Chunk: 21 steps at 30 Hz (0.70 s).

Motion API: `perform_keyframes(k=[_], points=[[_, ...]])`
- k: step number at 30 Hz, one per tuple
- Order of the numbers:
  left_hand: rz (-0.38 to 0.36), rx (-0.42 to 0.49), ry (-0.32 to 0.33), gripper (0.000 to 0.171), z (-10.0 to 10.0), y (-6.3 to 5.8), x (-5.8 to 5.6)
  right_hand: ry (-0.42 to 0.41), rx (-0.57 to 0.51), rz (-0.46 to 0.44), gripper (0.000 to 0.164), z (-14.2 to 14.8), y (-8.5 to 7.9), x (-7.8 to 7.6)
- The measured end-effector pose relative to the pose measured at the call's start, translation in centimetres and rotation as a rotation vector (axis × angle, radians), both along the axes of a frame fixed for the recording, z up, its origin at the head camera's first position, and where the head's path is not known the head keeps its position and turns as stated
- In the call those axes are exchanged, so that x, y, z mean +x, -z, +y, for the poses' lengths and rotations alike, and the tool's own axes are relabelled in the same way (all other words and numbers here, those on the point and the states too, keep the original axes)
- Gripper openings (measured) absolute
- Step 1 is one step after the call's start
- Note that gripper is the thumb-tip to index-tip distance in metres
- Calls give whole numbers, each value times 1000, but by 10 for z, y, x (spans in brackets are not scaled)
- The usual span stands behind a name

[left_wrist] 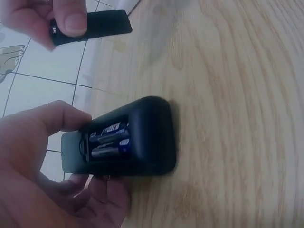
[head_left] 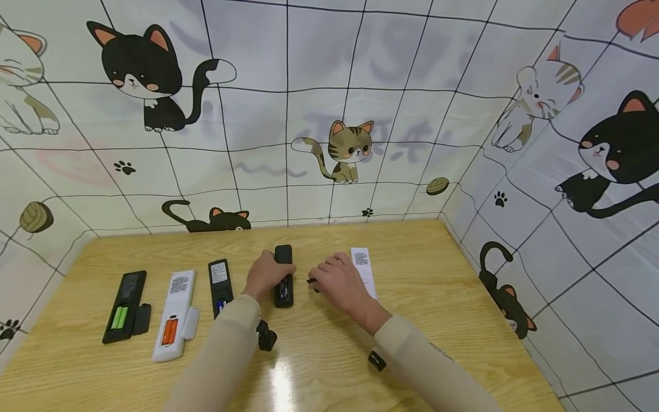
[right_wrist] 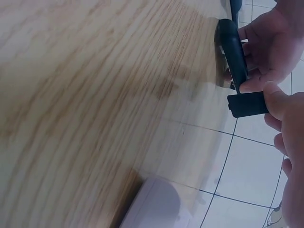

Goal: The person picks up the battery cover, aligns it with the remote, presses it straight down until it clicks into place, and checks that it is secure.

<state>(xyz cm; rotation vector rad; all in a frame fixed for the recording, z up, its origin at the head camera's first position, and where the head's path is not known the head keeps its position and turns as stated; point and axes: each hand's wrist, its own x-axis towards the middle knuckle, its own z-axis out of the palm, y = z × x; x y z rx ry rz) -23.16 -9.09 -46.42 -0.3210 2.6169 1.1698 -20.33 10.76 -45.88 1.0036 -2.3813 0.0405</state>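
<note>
My left hand (head_left: 266, 274) grips a black remote control (head_left: 284, 293) by its sides, with the thumb along one edge. The remote lies back side up on the table, and its battery compartment is uncovered. Two dark blue batteries (left_wrist: 110, 141) sit side by side in that compartment in the left wrist view. A little to the right, my right hand (head_left: 340, 286) pinches a flat black battery cover (right_wrist: 248, 104) between thumb and fingers. In the left wrist view the cover is held apart from the remote.
To the left lie a black remote (head_left: 130, 289) with green batteries, a white remote (head_left: 178, 297) with orange batteries and another black remote (head_left: 218, 274) with blue batteries. Loose covers lie beside the first two. A white remote (head_left: 362, 264) lies partly behind my right hand on the wooden table (head_left: 412, 269).
</note>
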Motion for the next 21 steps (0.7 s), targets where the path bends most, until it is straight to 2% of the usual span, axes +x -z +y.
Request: perform_keyframes(k=[6,12,17,21], points=[[18,128,17,64,-1,2,0,-1,-21,31,21,7,2,1],[45,237,28,64,2,2,0,-8,-46,21,20,11,0,3],[95,389,65,53,10,5,-1,-9,-71,19,20,12,-2,4],[104,482,91,46,17,4,1,-15,-98,5,21,14,-4,5]])
